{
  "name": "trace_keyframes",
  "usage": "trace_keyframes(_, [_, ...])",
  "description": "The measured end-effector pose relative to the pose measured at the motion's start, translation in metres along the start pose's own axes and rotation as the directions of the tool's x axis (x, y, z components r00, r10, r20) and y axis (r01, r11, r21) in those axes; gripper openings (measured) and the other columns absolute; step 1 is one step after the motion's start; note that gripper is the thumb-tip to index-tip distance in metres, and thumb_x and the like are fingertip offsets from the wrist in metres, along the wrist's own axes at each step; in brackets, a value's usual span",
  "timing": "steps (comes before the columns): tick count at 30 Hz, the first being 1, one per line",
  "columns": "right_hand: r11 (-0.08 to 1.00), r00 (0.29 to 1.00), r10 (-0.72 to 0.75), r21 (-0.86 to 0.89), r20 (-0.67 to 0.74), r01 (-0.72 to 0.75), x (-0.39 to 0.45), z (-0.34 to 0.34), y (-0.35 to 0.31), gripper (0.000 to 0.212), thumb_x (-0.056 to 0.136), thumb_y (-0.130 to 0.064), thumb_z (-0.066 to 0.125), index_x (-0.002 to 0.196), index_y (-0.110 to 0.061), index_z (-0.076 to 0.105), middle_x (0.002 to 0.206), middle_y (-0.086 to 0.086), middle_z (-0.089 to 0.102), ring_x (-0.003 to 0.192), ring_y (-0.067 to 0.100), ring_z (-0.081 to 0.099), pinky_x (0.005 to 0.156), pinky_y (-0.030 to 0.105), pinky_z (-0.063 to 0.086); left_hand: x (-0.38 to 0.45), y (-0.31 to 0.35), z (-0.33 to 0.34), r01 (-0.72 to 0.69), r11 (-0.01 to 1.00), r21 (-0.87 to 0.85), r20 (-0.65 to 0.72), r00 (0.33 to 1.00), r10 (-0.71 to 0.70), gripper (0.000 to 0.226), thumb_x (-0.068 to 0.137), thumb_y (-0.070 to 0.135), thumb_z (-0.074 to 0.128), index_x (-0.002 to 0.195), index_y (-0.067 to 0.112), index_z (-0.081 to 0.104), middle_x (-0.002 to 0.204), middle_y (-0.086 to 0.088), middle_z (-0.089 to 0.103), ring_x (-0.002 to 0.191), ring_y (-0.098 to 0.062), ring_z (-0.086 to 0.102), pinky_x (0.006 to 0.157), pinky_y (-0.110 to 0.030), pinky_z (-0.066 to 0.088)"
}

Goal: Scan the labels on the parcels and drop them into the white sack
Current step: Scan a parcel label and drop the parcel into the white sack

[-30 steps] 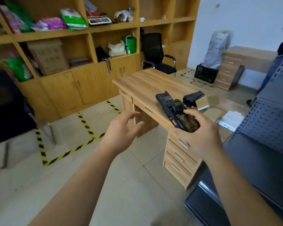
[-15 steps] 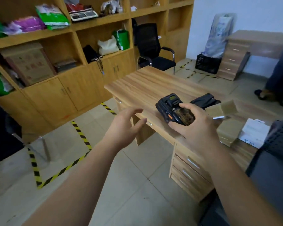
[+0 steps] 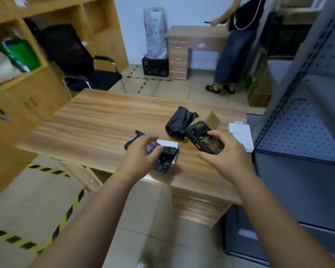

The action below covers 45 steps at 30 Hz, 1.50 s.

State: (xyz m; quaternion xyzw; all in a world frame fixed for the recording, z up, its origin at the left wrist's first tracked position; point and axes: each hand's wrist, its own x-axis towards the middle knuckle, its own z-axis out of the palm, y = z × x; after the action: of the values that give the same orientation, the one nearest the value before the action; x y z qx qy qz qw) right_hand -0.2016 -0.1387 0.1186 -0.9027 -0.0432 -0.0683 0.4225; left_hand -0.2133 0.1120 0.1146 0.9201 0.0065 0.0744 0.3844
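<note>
Nearest, the left hand [image 3: 141,153] grips a black parcel [image 3: 163,158] at the desk's [image 3: 89,122] near edge, fingers curled over its top. Just right, the right hand [image 3: 225,155] clasps a scanner [image 3: 198,135]. Farther back lies another black parcel [image 3: 179,120] beside a cardboard box [image 3: 213,118].

Wooden desk [image 3: 97,120] mid-room, drawers [image 3: 199,207] under its near right corner. Black office chair [image 3: 75,59] beyond its far left edge, against the wooden shelving [image 3: 97,22]; green bag [image 3: 20,54] in a left shelf bay. Second small desk [image 3: 191,35] at the far wall, black crate [image 3: 155,66] just left of it. Another person [image 3: 236,45] stands at that desk. Grey perforated rack [image 3: 306,117] right. Yellow-black tape [image 3: 66,213] on the floor.
</note>
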Motion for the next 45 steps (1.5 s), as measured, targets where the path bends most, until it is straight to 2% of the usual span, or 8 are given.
trace_keyframes(16, [0.955,0.958,0.285,-0.078,-0.032,-0.286,0.028,0.109,0.015,0.064,0.067,-0.046,0.084,0.125,-0.033,0.060,0.110,-0.015,0.057,0.101,0.009,0.058,0.088,0.035,0.052,0.099,-0.140,0.076,0.100,0.878,0.469,0.327,0.904,-0.277,0.086,0.086,0.068,0.054,0.150,0.017,0.030,0.153,-0.010,0.030,0.138,-0.033,0.029,0.109,-0.045,0.031])
trace_keyframes(24, [0.940,0.941,0.338,-0.034,-0.037,-0.339,0.078,0.115,0.044,0.062,0.068,-0.034,0.087,0.125,-0.030,0.062,0.113,-0.014,0.057,0.104,0.009,0.055,0.086,0.028,0.045,0.148,-0.177,0.084,-0.203,0.839,0.505,0.461,0.885,-0.063,0.070,0.086,0.008,0.056,0.151,0.028,0.034,0.163,0.004,0.018,0.150,-0.027,0.009,0.119,-0.047,0.014])
trace_keyframes(27, [0.933,0.933,0.358,-0.024,-0.044,-0.359,0.095,0.113,0.052,0.062,0.069,-0.036,0.087,0.125,-0.031,0.062,0.110,-0.016,0.054,0.105,0.009,0.055,0.089,0.030,0.047,0.171,-0.172,0.083,-0.113,0.895,0.431,0.414,0.906,-0.085,0.058,0.085,0.010,0.051,0.140,0.026,0.052,0.158,0.008,0.033,0.148,-0.023,0.018,0.118,-0.043,0.018])
trace_keyframes(30, [0.933,0.932,0.358,-0.025,-0.052,-0.360,0.108,0.115,0.062,0.061,0.067,-0.036,0.087,0.123,-0.031,0.063,0.107,-0.015,0.055,0.104,0.011,0.056,0.089,0.030,0.047,0.178,-0.157,0.098,0.035,0.937,0.348,0.267,0.954,-0.135,0.045,0.088,0.042,0.053,0.129,0.022,0.059,0.146,0.004,0.045,0.140,-0.025,0.031,0.113,-0.044,0.027])
trace_keyframes(33, [0.932,0.932,0.361,-0.022,-0.033,-0.362,0.118,0.121,0.074,0.062,0.067,-0.037,0.088,0.123,-0.032,0.063,0.108,-0.015,0.055,0.104,0.010,0.056,0.089,0.029,0.047,0.177,-0.146,0.119,0.100,0.880,0.464,0.258,0.935,-0.242,0.075,0.079,0.068,0.060,0.138,0.027,0.042,0.152,-0.001,0.027,0.141,-0.032,0.022,0.113,-0.048,0.026])
trace_keyframes(36, [0.934,0.934,0.358,-0.023,0.003,-0.357,0.125,0.127,0.082,0.063,0.067,-0.039,0.087,0.125,-0.034,0.062,0.112,-0.017,0.054,0.104,0.008,0.054,0.089,0.027,0.045,0.181,-0.143,0.132,0.132,0.850,0.509,0.223,0.934,-0.278,0.075,0.078,0.057,0.067,0.140,0.027,0.036,0.156,-0.004,0.017,0.141,-0.038,0.018,0.112,-0.051,0.023])
trace_keyframes(41, [0.934,0.933,0.358,-0.009,0.027,-0.358,0.127,0.133,0.086,0.065,0.066,-0.042,0.086,0.125,-0.035,0.061,0.122,-0.011,0.061,0.108,0.011,0.057,0.092,0.034,0.050,0.194,-0.133,0.118,0.174,0.938,0.299,0.160,0.960,-0.229,0.067,0.078,0.044,0.068,0.137,0.027,0.043,0.155,0.001,0.023,0.140,-0.028,0.024,0.112,-0.047,0.026])
trace_keyframes(45, [0.920,0.920,0.391,0.009,-0.015,-0.391,0.127,0.126,0.081,0.066,0.064,-0.042,0.086,0.125,-0.033,0.062,0.116,-0.012,0.060,0.106,0.011,0.056,0.091,0.033,0.049,0.198,-0.123,0.104,0.177,0.976,-0.130,0.192,0.970,-0.150,0.056,0.084,0.034,0.070,0.135,0.024,0.047,0.140,0.004,0.041,0.129,-0.015,0.037,0.106,-0.033,0.034])
